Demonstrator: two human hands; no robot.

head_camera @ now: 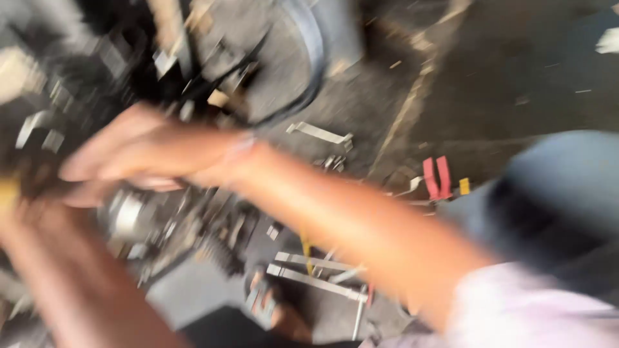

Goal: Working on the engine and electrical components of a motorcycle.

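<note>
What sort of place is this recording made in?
Probably a vehicle repair workshop, though the picture is blurred. Metal wrenches and red-handled pliers lie on a grimy dark floor, and the right hand reaches toward greasy engine parts beside a tyre.

Red-handled pliers (436, 178) on dark floor (516, 77), flat metal bracket (320, 134), blurred tyre (303, 51), wrenches (316, 274)

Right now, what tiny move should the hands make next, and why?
Probably pause and steady. The picture is heavily blurred, and the right hand stretches over dark machine parts while the left arm comes in below. What either grip holds cannot be told. Loose metal tools lie on the floor close by, so a slower reach seems safer.
</note>
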